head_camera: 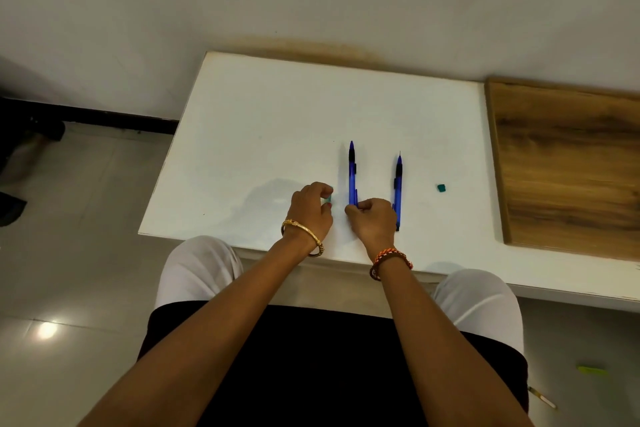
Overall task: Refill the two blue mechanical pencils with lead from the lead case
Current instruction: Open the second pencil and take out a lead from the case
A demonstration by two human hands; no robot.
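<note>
Two blue mechanical pencils lie on the white table (pixel 277 121), tips pointing away from me. My right hand (pixel 374 218) pinches the near end of the left pencil (pixel 352 173). The right pencil (pixel 398 187) lies just right of that hand, untouched. My left hand (pixel 310 206) is curled over a small teal object (pixel 327 198), which its fingers mostly hide. I cannot tell whether this is the lead case. A small teal piece (pixel 441 187) sits alone on the table to the right of the pencils.
A wooden board (pixel 568 166) lies at the table's right side. The wall runs close behind the table's far edge. Tiled floor is on the left. My knees press against the near edge.
</note>
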